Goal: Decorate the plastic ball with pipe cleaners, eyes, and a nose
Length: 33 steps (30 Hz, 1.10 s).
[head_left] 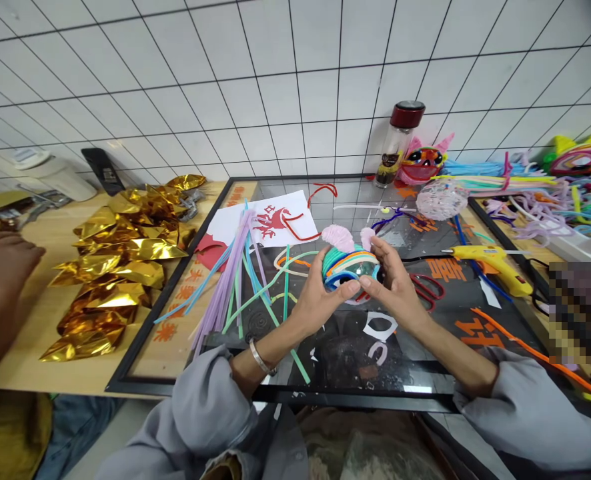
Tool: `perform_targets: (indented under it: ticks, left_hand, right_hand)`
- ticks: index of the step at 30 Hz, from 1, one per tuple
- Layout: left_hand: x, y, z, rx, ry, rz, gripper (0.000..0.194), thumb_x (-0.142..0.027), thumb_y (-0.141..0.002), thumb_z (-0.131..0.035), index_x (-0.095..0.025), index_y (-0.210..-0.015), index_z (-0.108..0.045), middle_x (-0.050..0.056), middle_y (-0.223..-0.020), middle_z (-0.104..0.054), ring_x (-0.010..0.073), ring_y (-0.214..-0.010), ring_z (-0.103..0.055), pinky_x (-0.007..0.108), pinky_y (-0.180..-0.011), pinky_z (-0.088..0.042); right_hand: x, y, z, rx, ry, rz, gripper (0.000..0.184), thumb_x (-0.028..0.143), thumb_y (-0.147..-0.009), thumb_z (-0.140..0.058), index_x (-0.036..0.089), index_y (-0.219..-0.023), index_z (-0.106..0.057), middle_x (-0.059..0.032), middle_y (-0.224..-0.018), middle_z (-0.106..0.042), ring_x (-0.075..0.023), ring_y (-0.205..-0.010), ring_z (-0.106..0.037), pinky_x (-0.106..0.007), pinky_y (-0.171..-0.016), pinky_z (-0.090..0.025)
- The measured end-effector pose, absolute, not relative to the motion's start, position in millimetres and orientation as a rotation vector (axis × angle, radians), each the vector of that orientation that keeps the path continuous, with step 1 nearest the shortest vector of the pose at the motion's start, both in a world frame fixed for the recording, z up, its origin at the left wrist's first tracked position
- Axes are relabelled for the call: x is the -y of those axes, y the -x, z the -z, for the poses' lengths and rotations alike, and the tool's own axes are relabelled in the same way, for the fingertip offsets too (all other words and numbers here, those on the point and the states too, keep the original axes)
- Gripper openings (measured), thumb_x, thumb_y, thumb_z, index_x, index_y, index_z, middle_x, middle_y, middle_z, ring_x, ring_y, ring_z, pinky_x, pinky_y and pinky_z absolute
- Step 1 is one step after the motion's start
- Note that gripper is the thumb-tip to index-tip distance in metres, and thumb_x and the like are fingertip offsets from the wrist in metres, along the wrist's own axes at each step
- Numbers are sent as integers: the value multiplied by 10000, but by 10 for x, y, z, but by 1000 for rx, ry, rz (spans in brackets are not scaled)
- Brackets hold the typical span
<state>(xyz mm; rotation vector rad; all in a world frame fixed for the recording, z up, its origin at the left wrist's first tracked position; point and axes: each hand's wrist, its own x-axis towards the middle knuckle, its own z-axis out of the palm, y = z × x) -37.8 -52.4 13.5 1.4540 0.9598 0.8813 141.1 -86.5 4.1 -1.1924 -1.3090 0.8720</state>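
Observation:
Between my two hands is a round mask-like craft figure (348, 263), wound with teal, blue, orange and cream pipe cleaners. Two fuzzy pink ears stand on its top, and dark eyes ringed in blue show on its front. My left hand (323, 290) grips its left side and my right hand (388, 277) its right side, both thumbs meeting on the front. White paper cutouts (380, 327) lie on the glass-topped board just below. Red-handled scissors (428, 291) rest beside my right wrist.
Purple, blue and green pipe cleaners (230, 273) lie at left across white paper (295, 203). Gold foil pieces (120, 267) spread further left, near another person's hand (10, 267). To the right are a yellow glue gun (495, 267), a glass bottle (398, 143) and a pink cat figure (423, 160).

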Motion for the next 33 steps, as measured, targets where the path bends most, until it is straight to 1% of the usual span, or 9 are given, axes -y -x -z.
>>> perform_targets:
  ticks: [2, 4, 8, 13, 18, 22, 26, 30, 33]
  left_hand:
    - [518, 373, -154, -982, -1455, -874, 980, -603, -755, -740, -174, -1522, -306, 179, -1545, -430, 356, -1405, -443, 505, -1197, -326]
    - [505, 378, -160, -1006, -1454, -876, 938, -565, -764, -741, -178, -1512, -327, 169, -1539, -443, 356, -1406, -441, 501, -1198, -323]
    - [463, 406, -138, -1034, -1440, -906, 855, -484, -799, -712, -191, -1511, -340, 149, -1540, -453, 345, -1402, -448, 496, -1199, -320]
    - [407, 438, -133, -1061, -1458, -938, 800, -442, -807, -687, -186, -1497, -376, 134, -1537, -460, 337, -1415, -437, 468, -1205, -318]
    - [329, 464, -100, -1056, -1463, -980, 755, -442, -815, -663, -178, -1473, -404, 139, -1546, -451, 327, -1435, -424, 451, -1206, -324]
    - [238, 488, -24, -1011, -1450, -1037, 717, -449, -829, -640, -150, -1445, -427, 170, -1532, -467, 321, -1414, -454, 468, -1194, -339]
    - [187, 500, 26, -1015, -1452, -1043, 697, -470, -842, -636, -161, -1434, -437, 155, -1519, -490, 311, -1400, -473, 469, -1184, -354]
    - [184, 508, 39, -998, -1439, -1048, 709, -476, -846, -641, -155, -1442, -428, 160, -1523, -483, 308, -1403, -469, 453, -1181, -361]
    - [183, 492, 52, -999, -1417, -1062, 701, -469, -842, -653, -164, -1434, -435, 157, -1520, -484, 308, -1400, -469, 448, -1171, -371]
  right_hand:
    - [872, -1407, -49, 1281, 1138, -924, 661, 582, -888, -636, 329, -1457, -411, -55, -1582, -420, -262, -1463, -389, -488, -1239, -281]
    - [873, -1408, -64, 1228, 1085, -967, 589, 618, -925, -546, 339, -1433, -441, -48, -1540, -474, -257, -1456, -407, -491, -1231, -300]
    - [865, -1413, -121, 1122, 1061, -1005, 594, 697, -913, -471, 335, -1384, -490, -72, -1433, -570, -266, -1404, -478, -505, -1201, -356]
    - [859, -1419, -167, 1100, 1061, -1025, 610, 720, -913, -419, 343, -1387, -487, -73, -1435, -573, -265, -1374, -508, -506, -1176, -392]
    - [839, -1438, -152, 1098, 1043, -1054, 611, 724, -907, -417, 341, -1378, -490, -75, -1426, -585, -273, -1342, -535, -515, -1156, -407]
    - [806, -1477, -130, 1012, 1014, -1101, 554, 703, -894, -473, 331, -1298, -546, -78, -1364, -628, -276, -1299, -566, -521, -1136, -419]
    - [775, -1498, -95, 960, 1035, -1148, 537, 696, -879, -512, 325, -1263, -568, -83, -1335, -646, -282, -1254, -599, -535, -1114, -431]
    - [779, -1475, -83, 938, 1042, -1227, 558, 710, -850, -552, 321, -1248, -578, -94, -1335, -655, -313, -1275, -583, -550, -1068, -456]
    - [795, -1459, -108, 891, 1028, -1253, 571, 718, -814, -603, 322, -1225, -589, -96, -1330, -658, -321, -1299, -559, -532, -1025, -481]
